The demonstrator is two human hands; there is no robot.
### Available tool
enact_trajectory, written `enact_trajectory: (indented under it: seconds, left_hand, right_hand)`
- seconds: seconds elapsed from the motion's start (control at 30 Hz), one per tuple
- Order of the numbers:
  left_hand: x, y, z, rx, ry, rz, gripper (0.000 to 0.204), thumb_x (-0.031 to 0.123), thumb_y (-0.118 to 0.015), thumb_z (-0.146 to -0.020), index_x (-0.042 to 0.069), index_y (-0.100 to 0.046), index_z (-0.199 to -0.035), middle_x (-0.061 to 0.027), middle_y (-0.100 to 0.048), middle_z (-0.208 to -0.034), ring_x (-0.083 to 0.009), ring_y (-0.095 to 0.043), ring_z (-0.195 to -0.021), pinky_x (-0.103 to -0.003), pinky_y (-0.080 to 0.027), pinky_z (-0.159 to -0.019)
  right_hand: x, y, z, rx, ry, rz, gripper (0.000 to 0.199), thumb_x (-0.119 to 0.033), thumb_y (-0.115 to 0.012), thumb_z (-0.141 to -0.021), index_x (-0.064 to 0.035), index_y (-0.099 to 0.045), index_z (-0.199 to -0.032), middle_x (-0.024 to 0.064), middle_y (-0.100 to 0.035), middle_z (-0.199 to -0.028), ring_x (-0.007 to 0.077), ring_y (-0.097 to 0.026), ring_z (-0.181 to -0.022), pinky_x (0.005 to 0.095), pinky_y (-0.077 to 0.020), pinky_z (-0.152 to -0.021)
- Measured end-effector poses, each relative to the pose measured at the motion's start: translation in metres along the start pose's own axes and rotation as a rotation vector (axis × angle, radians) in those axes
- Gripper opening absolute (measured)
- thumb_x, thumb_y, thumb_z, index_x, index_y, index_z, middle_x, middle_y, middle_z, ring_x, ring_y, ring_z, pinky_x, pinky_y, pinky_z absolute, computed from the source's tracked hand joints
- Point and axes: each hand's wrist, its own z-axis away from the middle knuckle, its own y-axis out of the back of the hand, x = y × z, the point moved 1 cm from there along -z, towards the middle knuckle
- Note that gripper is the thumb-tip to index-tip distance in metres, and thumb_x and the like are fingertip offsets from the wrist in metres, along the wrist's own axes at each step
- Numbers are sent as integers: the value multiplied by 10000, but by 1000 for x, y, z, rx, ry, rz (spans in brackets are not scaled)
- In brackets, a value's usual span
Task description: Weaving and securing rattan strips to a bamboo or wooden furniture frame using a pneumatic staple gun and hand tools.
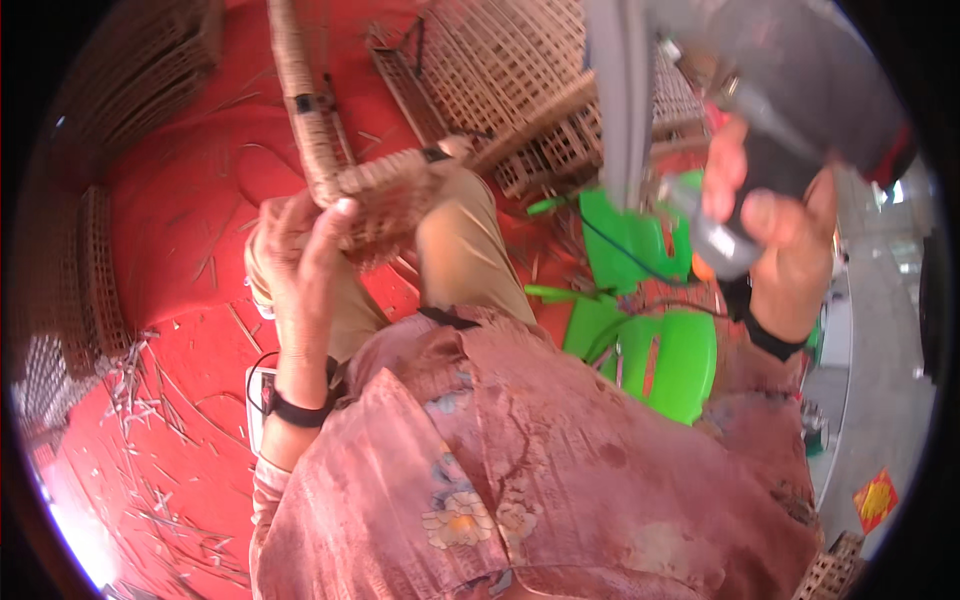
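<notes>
In my left hand [300, 245] is the near corner of a small woven wicker piece [385, 205]. The thumb lies along its edge and the fingers are partly hidden. A long rod [300, 100] wrapped in cane runs from that corner away from me. The piece rests against my knee [460, 235]. My right hand [785, 225] is raised at the right, its fingers wrapped round the handle of a grey and black nail gun [800, 80]. Motion smears the gun. Its long grey magazine [622, 110] stands to the left of the hand, apart from the wicker piece.
Large woven wicker panels [510, 60] stand ahead, and more wicker stacks [95, 270] are at the left. Cane scraps [150, 390] litter the red floor covering [180, 260]. Green plastic chairs [690, 350] stand at my right, with a dark hose [640, 265] across them.
</notes>
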Motion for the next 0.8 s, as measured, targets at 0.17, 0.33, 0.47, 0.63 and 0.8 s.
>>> enact_trajectory:
  seconds: [0.17,0.33,0.47,0.63,0.8]
  left_hand:
    - [14,-5,10,-20,24,-40,261,174,-764,-805,12,-713,-1002,-72,-578,-884,-157,-559,-848,-278,-445,-767]
    - [31,7,9,-59,200,-41,219,177,-746,-835,10,-706,-970,-43,-578,-905,-128,-558,-846,-275,-437,-760]
    - [3,1,-3,-81,92,-30,345,283,-742,-843,-14,-639,-986,-87,-545,-911,-189,-583,-810,-274,-460,-748]
    - [13,-17,-3,-101,-15,-39,309,200,-621,-919,-42,-621,-1110,-123,-598,-1037,-235,-564,-966,-359,-447,-870]
    - [-27,13,1,-157,-151,-247,420,241,-534,-963,-64,-573,-1249,-193,-604,-1196,-292,-580,-1085,-417,-445,-941]
  right_hand:
    - [-15,-54,-3,-135,-315,-116,221,-110,-737,-734,-13,-626,-898,25,-617,-817,104,-590,-690,243,-463,-617]
    - [6,-73,-24,-210,-323,-97,381,-122,-670,-723,29,-558,-1054,62,-583,-840,140,-577,-695,276,-473,-617]
    - [8,-71,-24,-100,-294,-216,325,-173,-705,-748,10,-591,-990,60,-619,-854,124,-616,-705,272,-498,-632]
    - [33,-91,-14,32,0,-732,479,-75,-771,-722,-9,-541,-1137,36,-623,-864,105,-606,-729,277,-505,-632]
    - [22,-111,-11,-65,118,-1019,491,-65,-730,-666,0,-562,-1123,3,-544,-742,100,-536,-672,273,-446,-576]
